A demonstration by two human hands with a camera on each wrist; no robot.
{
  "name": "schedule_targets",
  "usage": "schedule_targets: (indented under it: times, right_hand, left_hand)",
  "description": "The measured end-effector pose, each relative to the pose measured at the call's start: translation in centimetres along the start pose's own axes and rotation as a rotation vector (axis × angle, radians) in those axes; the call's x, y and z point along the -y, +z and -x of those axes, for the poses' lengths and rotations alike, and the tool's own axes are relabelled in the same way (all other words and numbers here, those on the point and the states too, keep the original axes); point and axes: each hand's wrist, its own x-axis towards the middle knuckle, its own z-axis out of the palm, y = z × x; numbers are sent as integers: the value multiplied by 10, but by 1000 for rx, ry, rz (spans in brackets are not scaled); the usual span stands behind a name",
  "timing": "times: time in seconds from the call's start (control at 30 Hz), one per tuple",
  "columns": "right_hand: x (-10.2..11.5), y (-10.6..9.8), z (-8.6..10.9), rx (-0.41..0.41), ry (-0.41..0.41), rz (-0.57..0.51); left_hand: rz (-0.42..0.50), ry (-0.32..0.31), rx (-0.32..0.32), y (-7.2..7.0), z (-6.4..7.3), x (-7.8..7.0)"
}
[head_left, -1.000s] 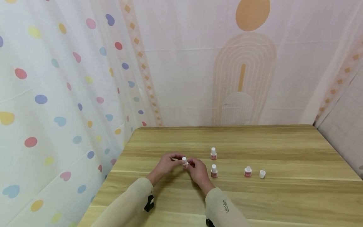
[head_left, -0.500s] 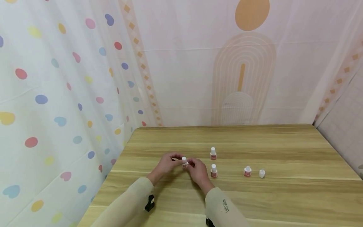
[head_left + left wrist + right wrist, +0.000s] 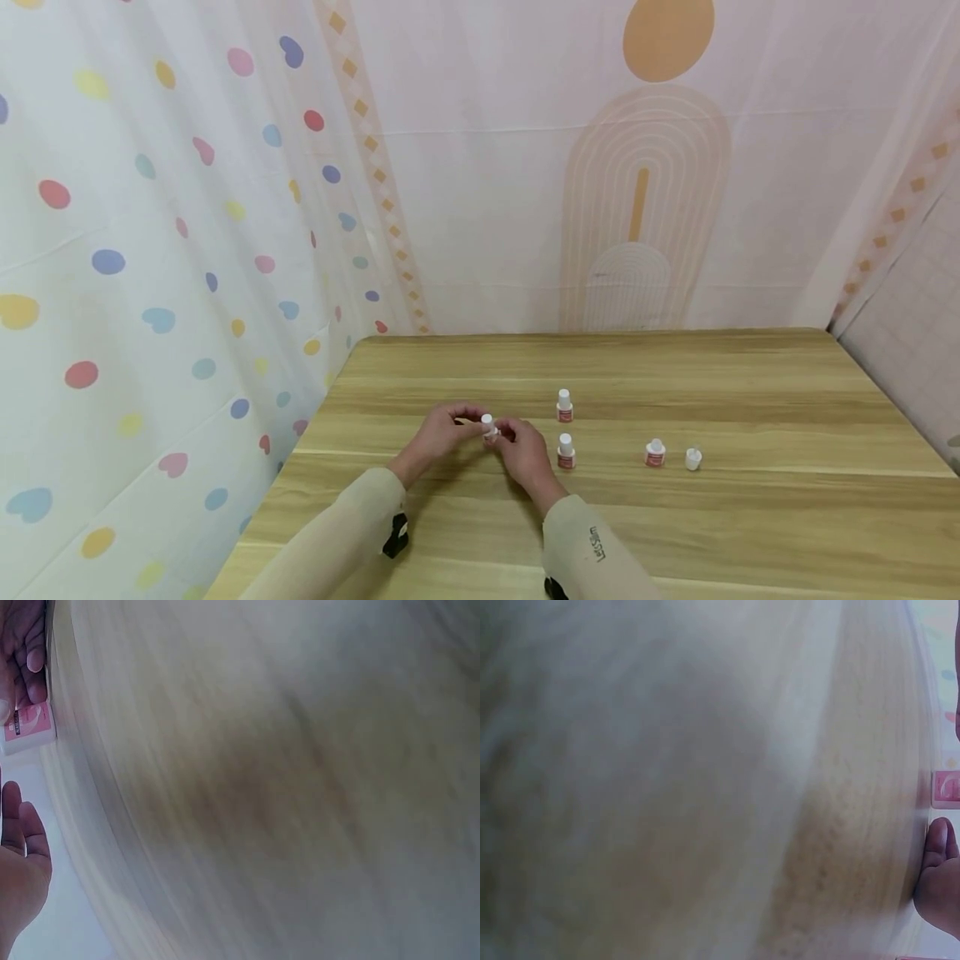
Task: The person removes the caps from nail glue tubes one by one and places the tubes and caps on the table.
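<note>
A small white bottle (image 3: 489, 431) with a white cap and red label stands upright between my two hands, left of the table's middle. My left hand (image 3: 442, 435) pinches it high, at the cap, with thumb and forefinger. From the other side my right hand (image 3: 527, 457) grips the body low down, covering much of the label. In the left wrist view the bottle's pink-red label (image 3: 30, 724) shows at the far left edge, against fingers. The right wrist view catches only part of the bottle (image 3: 946, 789) at its right edge.
Two capped bottles, a far one (image 3: 565, 408) and a nearer one (image 3: 566, 455), stand just right of my hands. Further right are an uncapped bottle (image 3: 656, 456) and its loose white cap (image 3: 693, 460), lying upturned. Curtains (image 3: 480, 208) hang behind the wooden table (image 3: 750, 400).
</note>
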Motion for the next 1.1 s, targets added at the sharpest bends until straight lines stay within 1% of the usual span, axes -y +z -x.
schedule_targets:
  times: [0.17,0.47,0.73,0.87,1.1]
  right_hand:
    - [-1,0,-1,-1,-1,-4]
    - [0,1,-2,7,14,-8]
    - [0,1,-2,7,13,-10]
    - [0,1,-2,6,12,-9]
    - [0,1,-1,13,14,-3]
  left_hand:
    - [5,-3,-6,0,0,-1]
    - [-18,9,35,-4,0,-1]
    - [-2,3,15,-2,-1,-1]
    - [8,12,3,-1,-1,-1]
    - [15,21,17,-3,1,0]
